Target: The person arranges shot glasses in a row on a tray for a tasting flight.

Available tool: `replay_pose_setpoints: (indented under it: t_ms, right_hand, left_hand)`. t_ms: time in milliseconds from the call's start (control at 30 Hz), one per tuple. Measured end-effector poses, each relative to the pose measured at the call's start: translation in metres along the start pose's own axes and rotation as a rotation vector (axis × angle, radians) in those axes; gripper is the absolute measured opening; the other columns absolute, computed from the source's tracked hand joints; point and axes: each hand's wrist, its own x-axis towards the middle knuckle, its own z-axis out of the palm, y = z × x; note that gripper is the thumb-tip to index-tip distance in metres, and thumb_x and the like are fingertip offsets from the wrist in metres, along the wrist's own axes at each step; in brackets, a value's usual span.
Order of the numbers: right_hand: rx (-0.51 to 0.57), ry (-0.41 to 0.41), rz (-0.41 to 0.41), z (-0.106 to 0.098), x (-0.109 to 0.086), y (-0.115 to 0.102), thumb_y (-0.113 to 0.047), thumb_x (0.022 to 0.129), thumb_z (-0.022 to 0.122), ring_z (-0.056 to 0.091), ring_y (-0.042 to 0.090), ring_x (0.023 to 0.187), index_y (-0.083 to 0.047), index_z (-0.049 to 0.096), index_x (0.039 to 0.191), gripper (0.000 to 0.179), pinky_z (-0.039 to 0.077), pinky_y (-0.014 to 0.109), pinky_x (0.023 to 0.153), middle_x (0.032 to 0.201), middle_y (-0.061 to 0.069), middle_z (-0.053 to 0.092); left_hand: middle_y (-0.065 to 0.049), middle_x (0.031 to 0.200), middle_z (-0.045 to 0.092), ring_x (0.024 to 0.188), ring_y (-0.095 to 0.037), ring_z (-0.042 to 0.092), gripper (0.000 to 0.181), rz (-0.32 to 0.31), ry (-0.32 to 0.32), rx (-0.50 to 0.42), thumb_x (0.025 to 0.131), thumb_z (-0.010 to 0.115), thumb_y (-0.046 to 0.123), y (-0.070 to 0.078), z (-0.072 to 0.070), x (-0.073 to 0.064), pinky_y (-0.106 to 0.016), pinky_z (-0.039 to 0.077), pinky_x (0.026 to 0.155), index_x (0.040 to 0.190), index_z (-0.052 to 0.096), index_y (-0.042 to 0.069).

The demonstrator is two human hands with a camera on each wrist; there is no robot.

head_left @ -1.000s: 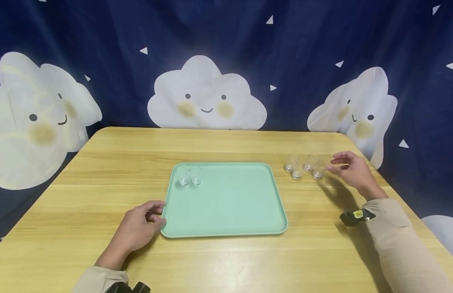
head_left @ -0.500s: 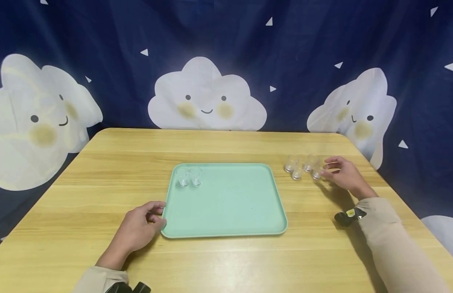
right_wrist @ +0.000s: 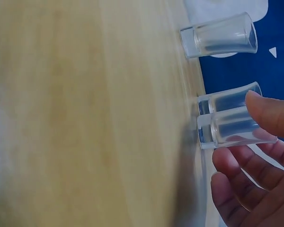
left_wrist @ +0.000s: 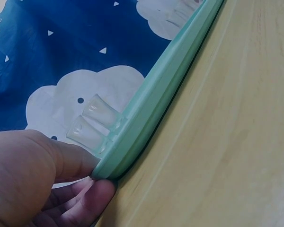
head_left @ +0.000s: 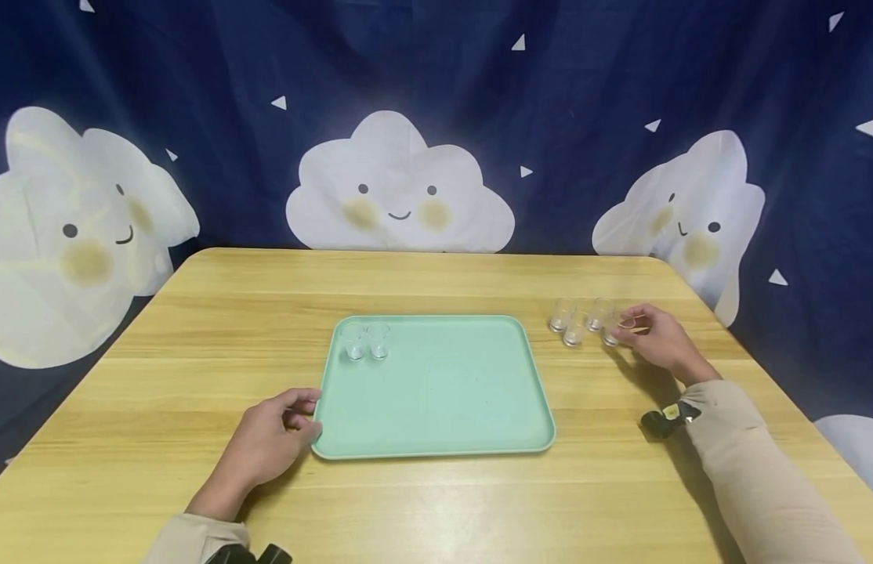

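Observation:
My left hand (head_left: 270, 439) pinches the left rim of a mint-green tray (head_left: 436, 392); in the left wrist view the thumb lies at the rim and the fingertips at its lower edge. Two clear shot glasses (head_left: 378, 342) stand side by side at the tray's back left corner. Right of the tray, my right hand (head_left: 658, 341) has thumb and fingers around the nearest shot glass (right_wrist: 236, 127) of a small cluster, which stands upright with its base at the tabletop. Just behind it is another shot glass (right_wrist: 227, 98), partly hidden.
More shot glasses of the cluster, among them a front one (head_left: 572, 333) and a left one (head_left: 560, 315), stand close together on the wooden table (head_left: 436, 509). Behind the table hangs a dark blue curtain (head_left: 218, 47) with smiling clouds.
My right hand has moved left to the rightmost glass of the cluster, and its fingers have closed around it. The left hand has stayed at the tray's rim.

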Motion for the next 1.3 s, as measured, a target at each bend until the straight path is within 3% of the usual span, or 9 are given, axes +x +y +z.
replay_pose_setpoints:
  t_ms: [300, 600, 800, 1300]
  right_hand:
    - [-0.028, 0.010, -0.015, 0.002, -0.007, -0.002, -0.025, 0.091, 0.068, 0.060, 0.028, 0.094, 0.008, 0.055, 0.113, 0.041, 0.048, 0.022, 0.069, 0.109, 0.024, 0.061]
    - [-0.030, 0.026, -0.011, -0.007, -0.013, -0.008, -0.029, 0.089, 0.071, 0.060, 0.016, 0.085, 0.005, 0.057, 0.109, 0.042, 0.048, 0.022, 0.066, 0.103, 0.020, 0.063]
    - [-0.041, 0.016, -0.035, -0.013, -0.014, -0.017, -0.030, 0.088, 0.073, 0.060, 0.016, 0.085, 0.004, 0.058, 0.108, 0.042, 0.048, 0.022, 0.068, 0.101, 0.017, 0.064]
    - [0.025, 0.011, -0.154, -0.001, -0.013, -0.057, -0.020, 0.086, 0.074, 0.061, 0.012, 0.078, 0.004, 0.059, 0.104, 0.033, 0.047, 0.018, 0.068, 0.095, 0.015, 0.064]
  left_hand:
    - [-0.004, 0.104, 0.064, 0.082, -0.013, 0.056, 0.040, -0.006, -0.006, 0.001, 0.087, 0.068, 0.011, -0.001, 0.001, -0.005, -0.032, 0.046, 0.075, 0.125, 0.061, 0.001]
    - [-0.005, 0.103, 0.064, 0.082, -0.014, 0.057, 0.038, 0.023, 0.008, -0.009, 0.087, 0.067, 0.010, 0.000, 0.001, -0.002, -0.032, 0.046, 0.074, 0.124, 0.062, 0.001]
    - [-0.004, 0.103, 0.065, 0.082, -0.013, 0.057, 0.039, 0.016, 0.009, -0.005, 0.087, 0.068, 0.011, 0.002, 0.000, -0.002, -0.032, 0.046, 0.074, 0.124, 0.062, 0.001]
    - [-0.004, 0.103, 0.065, 0.082, -0.013, 0.057, 0.039, 0.021, 0.019, 0.005, 0.086, 0.069, 0.010, 0.000, 0.000, -0.001, -0.033, 0.046, 0.075, 0.123, 0.062, 0.001]
